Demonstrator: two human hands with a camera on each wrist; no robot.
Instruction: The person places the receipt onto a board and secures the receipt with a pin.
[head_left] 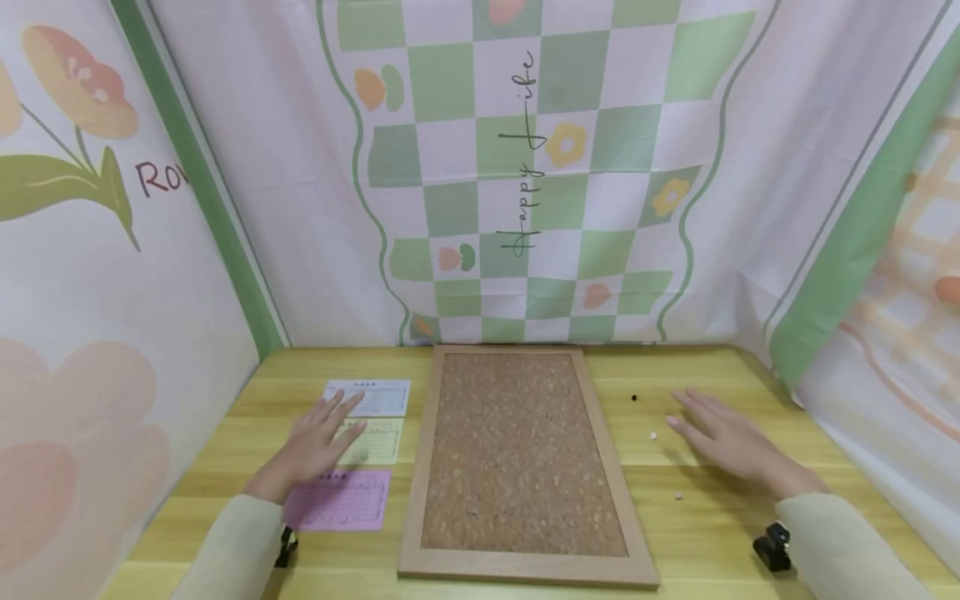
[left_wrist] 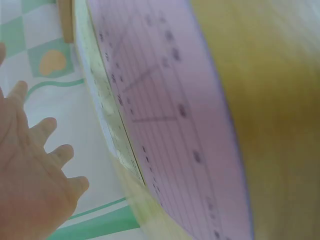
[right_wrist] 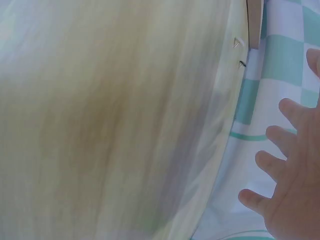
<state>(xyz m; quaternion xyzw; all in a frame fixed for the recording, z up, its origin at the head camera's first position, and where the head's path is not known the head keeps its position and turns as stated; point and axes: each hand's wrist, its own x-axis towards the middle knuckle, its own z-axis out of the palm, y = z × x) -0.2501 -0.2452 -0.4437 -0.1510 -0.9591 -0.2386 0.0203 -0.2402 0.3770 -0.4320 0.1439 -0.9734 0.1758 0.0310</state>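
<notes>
My left hand (head_left: 318, 437) hovers with spread fingers over three paper slips, holding nothing. The white slip (head_left: 386, 398) lies farthest back, the yellow slip (head_left: 382, 442) in the middle, the purple slip (head_left: 348, 504) nearest; each bears printed lines. Right of the slips lies a cork board (head_left: 525, 450) with a wooden frame. On the other side, my right hand (head_left: 723, 437) is held above the table, fingers straight and nothing in them. Beside it lie three pushpins: a black one (head_left: 633, 397), a white one (head_left: 653, 436) and a pinkish one (head_left: 678, 496).
The wooden table (head_left: 705, 567) ends at a hanging curtain (head_left: 525, 208) with green checks behind the board. More printed cloth hangs on the left (head_left: 90, 333) and right sides. Each wrist carries a small black camera (head_left: 772, 547).
</notes>
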